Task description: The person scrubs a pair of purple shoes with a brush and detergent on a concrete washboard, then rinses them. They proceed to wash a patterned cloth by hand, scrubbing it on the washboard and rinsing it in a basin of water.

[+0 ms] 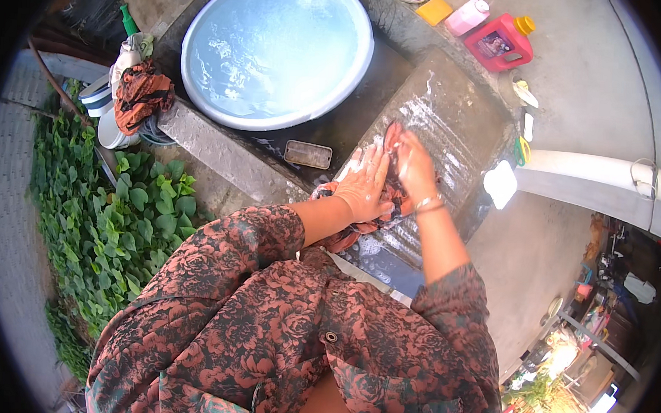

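Note:
A wet orange-and-black patterned cloth (395, 201) lies bunched on a ridged concrete washboard (469, 118) streaked with suds. My left hand (365, 183) is laid flat on the cloth, fingers stretched forward and foam on the skin. Beside it, my right hand (416, 166) is curled over a wet reddish part (392, 136), which looks like a fold of the cloth; my fingers hide most of it. A bracelet circles the right wrist. One end of the cloth hangs near my body, at the washboard's lower edge.
A wide basin (191, 81) of water stands ahead left. A soap dish (308, 155) sits below it. Another patterned cloth (140, 95) hangs on the left ledge. A red jug (499, 44), pink bottle (467, 17), orange block (434, 11) and scissors (522, 151) line the right side.

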The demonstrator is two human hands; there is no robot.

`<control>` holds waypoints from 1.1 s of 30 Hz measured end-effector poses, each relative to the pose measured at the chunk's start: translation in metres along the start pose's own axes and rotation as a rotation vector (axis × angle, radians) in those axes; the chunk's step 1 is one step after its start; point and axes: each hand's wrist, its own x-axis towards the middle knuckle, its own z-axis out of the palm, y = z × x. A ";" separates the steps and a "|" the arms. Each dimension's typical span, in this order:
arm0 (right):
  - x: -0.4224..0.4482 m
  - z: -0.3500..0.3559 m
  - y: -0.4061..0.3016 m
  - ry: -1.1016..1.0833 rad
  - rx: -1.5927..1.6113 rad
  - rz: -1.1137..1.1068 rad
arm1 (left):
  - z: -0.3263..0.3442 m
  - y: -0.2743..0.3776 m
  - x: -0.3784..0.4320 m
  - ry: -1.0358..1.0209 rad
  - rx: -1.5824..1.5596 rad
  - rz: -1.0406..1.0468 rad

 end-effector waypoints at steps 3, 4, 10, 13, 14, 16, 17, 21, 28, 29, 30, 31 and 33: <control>-0.069 0.010 -0.039 0.076 -0.193 -0.239 | -0.018 0.000 0.007 -0.301 -0.018 0.024; -0.057 0.007 -0.022 0.124 -0.316 -0.240 | -0.029 0.004 0.009 -0.373 -0.068 0.009; 0.053 -0.025 0.013 0.451 -0.356 0.091 | -0.008 0.004 0.008 -0.113 -0.004 0.073; 0.020 -0.011 0.019 0.298 -0.137 -0.119 | -0.004 0.003 0.007 -0.086 -0.024 0.077; -0.008 -0.007 -0.004 0.125 0.073 -0.136 | 0.000 -0.002 0.006 -0.065 -0.052 0.058; -0.071 0.012 -0.041 0.294 -0.174 -0.365 | -0.006 -0.001 0.007 -0.158 -0.069 0.082; -0.083 0.024 -0.029 0.319 -0.202 -0.385 | -0.022 0.004 0.012 -0.311 -0.032 0.073; 0.006 -0.007 -0.003 0.499 -0.353 -0.083 | -0.005 0.006 0.007 -0.107 0.001 0.067; -0.003 0.006 -0.006 0.571 -0.372 0.051 | -0.016 -0.030 0.023 0.018 -0.378 0.188; -0.016 0.007 -0.005 0.529 -0.370 0.038 | -0.035 -0.045 0.031 0.210 -0.331 0.148; -0.021 0.009 -0.006 0.484 -0.358 0.017 | -0.071 -0.066 0.045 0.353 -0.231 0.126; -0.022 0.006 -0.006 0.484 -0.330 0.013 | -0.103 -0.086 0.070 0.531 -0.298 0.106; -0.021 -0.005 -0.002 0.509 -0.323 0.089 | -0.198 -0.101 0.133 0.819 -0.156 0.116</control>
